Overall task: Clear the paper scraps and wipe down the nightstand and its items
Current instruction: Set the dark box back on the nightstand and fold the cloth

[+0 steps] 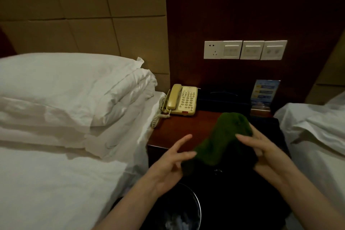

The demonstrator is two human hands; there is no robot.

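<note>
Both hands, left hand (173, 162) spread, right hand (261, 147) gripping, bunch the green cloth (224, 136) above the worktop (179, 127), seemingly readying a wipe.

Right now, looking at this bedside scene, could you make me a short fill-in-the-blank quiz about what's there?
1. The cloth held between the left hand and right hand is ____ in colour.
2. The telephone sits on the nightstand on the side nearest the ____.
3. On the wall panel, the power socket is the ____ plate.

Missing words: green; pillows; leftmost
</note>
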